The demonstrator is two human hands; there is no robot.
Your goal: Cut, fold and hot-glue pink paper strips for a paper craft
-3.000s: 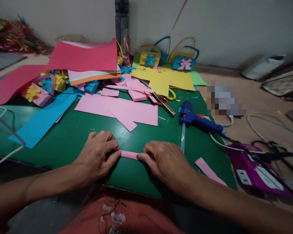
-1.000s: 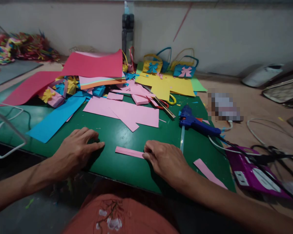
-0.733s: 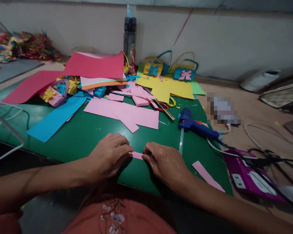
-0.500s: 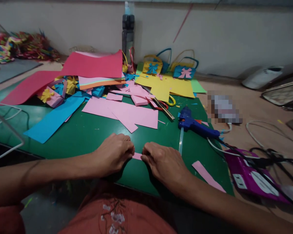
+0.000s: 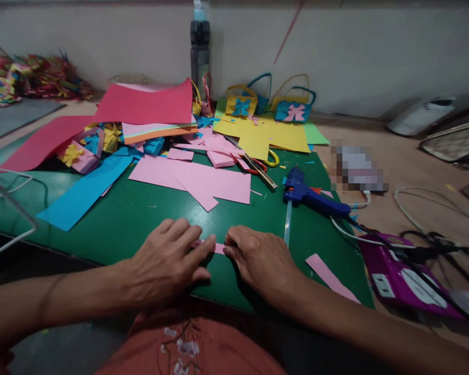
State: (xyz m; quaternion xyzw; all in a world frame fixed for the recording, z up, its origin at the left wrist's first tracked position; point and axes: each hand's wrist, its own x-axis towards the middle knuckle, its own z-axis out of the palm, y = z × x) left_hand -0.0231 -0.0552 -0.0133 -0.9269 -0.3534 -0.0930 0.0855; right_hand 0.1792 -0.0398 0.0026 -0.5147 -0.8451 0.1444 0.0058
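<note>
Just above the front of the green board (image 5: 113, 205) is a narrow pink paper strip (image 5: 219, 248). My right hand (image 5: 260, 258) pinches its right end between thumb and bent fingers. My left hand (image 5: 172, 258) is at the other end, its fingers apart and one fingertip lying across the strip. Its thumb stands clear of the paper. Part of the strip is covered by the fingers of both hands. Right of my right hand, another pink strip (image 5: 330, 278) lies loose on the board.
A blue glue gun (image 5: 316, 200) with a glue stick lies at the right, its cord near a purple box (image 5: 404, 278). Behind are pink sheets (image 5: 191, 177), a cutter (image 5: 261, 173), yellow paper (image 5: 254, 135), and small paper bags (image 5: 295, 111). A blue sheet (image 5: 88, 190) lies left.
My left hand has loosened from a closed pinch, its fingers and thumb now spread and shifted slightly left. The right hand keeps its pinch on the strip.
</note>
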